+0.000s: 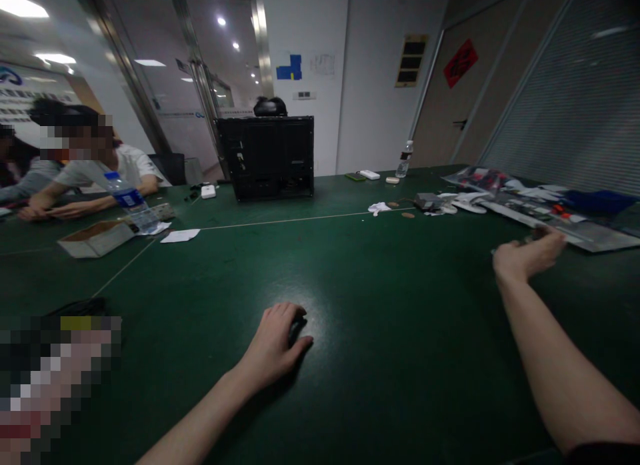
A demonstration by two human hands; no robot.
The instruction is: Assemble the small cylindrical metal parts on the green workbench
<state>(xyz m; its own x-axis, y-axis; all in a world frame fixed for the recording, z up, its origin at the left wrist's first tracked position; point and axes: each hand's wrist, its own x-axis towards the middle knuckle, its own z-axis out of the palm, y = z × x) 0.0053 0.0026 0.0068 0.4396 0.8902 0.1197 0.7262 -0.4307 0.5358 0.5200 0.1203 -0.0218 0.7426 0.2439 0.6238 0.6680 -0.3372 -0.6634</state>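
Note:
My left hand point(277, 338) rests on the green table point(360, 298), fingers curled and thumb held apart from them. A small black object point(297, 329) shows between its thumb and fingers; its kind is not clear. At the right, my right hand point(530, 253) is raised by the front edge of a pale flat tray point(595, 238) with small parts on it. Its fingers are bent together and slightly blurred. Whatever lies in that grip is mostly hidden.
A black monitor-like panel point(267, 158) stands across the table. At left are an open box point(95, 241), a blue-capped bottle point(133, 201) and a seated person point(107, 171). Another bottle point(404, 161), a grey block point(427, 201) and a blue bin point(600, 201) stand farther right.

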